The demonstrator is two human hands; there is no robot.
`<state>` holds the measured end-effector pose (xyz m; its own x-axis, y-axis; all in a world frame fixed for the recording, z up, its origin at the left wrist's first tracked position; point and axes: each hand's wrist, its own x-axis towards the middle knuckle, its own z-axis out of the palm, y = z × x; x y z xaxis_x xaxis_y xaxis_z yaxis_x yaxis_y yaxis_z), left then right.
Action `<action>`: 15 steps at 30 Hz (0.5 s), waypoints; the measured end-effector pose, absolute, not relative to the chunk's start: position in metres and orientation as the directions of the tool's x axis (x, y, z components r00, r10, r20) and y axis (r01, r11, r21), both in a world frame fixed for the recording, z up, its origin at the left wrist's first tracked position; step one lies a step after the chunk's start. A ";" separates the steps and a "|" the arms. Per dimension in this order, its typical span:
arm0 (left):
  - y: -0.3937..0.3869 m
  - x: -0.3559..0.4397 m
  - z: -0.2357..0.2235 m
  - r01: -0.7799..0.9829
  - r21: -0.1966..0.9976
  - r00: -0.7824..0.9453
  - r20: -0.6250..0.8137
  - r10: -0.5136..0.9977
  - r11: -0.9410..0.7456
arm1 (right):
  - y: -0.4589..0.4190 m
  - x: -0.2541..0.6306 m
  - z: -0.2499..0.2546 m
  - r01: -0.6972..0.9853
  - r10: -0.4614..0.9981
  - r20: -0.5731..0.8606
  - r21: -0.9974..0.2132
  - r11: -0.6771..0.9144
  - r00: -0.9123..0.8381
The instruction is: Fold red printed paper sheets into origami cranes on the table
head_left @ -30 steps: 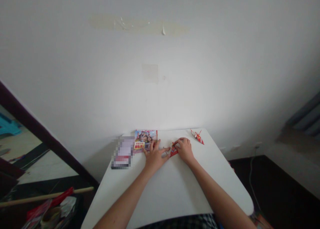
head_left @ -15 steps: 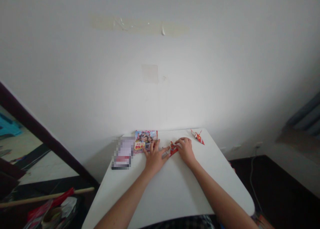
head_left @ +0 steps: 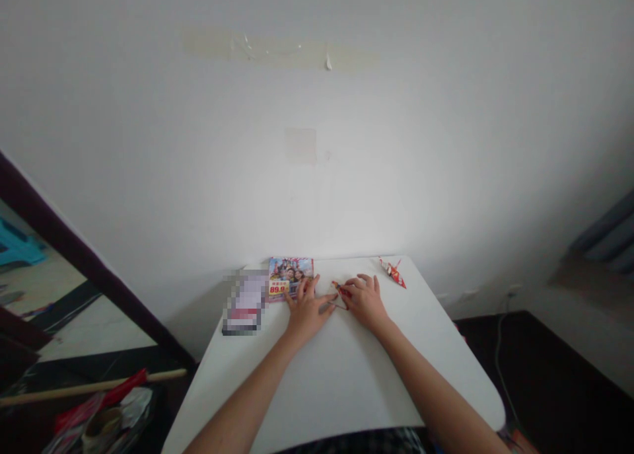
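Observation:
On the white table my right hand pinches a small red folded paper, which its fingers mostly cover. My left hand lies with its fingers spread, the fingertips over the lower right of a colourful printed flyer. Its thumb reaches toward the folded paper; whether it touches is hard to tell. A red and white origami crane rests beyond my right hand, near the table's back right corner.
A phone, blurred out by pixels, lies left of the flyer. The wall rises right behind the table. At lower left stand a wooden stick and a bin with litter. A cable hangs at right.
The folded paper has turned and now shows less beneath my right hand, whose fingers have shifted slightly left. My left hand has stayed nearly in place.

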<state>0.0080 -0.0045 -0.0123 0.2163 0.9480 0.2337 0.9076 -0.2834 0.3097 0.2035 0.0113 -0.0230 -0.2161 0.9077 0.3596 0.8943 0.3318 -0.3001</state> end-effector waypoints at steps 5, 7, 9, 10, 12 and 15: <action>0.000 0.002 -0.012 0.920 0.309 0.170 0.238 0.956 -0.240 | 0.013 0.206 -0.024 0.884 0.912 0.334 -0.314 0.346 -0.239; 0.001 -0.001 -0.011 0.922 0.305 0.169 0.238 0.957 -0.238 | 0.014 0.207 -0.025 0.884 0.915 0.324 -0.318 0.344 -0.239; 0.003 -0.005 -0.010 0.921 0.303 0.176 0.240 0.955 -0.246 | 0.014 0.207 -0.025 0.885 0.920 0.313 -0.320 0.337 -0.236; 0.003 -0.006 -0.009 0.920 0.303 0.178 0.241 0.954 -0.248 | 0.015 0.206 -0.026 0.886 0.922 0.309 -0.323 0.334 -0.235; 0.004 -0.007 -0.009 0.918 0.304 0.181 0.246 0.952 -0.253 | 0.015 0.206 -0.026 0.885 0.924 0.301 -0.328 0.331 -0.234; 0.004 -0.007 -0.010 0.915 0.305 0.184 0.265 0.946 -0.264 | 0.014 0.206 -0.025 0.885 0.926 0.295 -0.329 0.330 -0.236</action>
<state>-0.0067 0.0044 -0.0104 0.1845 0.9465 0.2648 0.9150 -0.2637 0.3053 0.2061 0.0144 -0.0252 -0.2362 0.9259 0.2947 0.8845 0.3304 -0.3292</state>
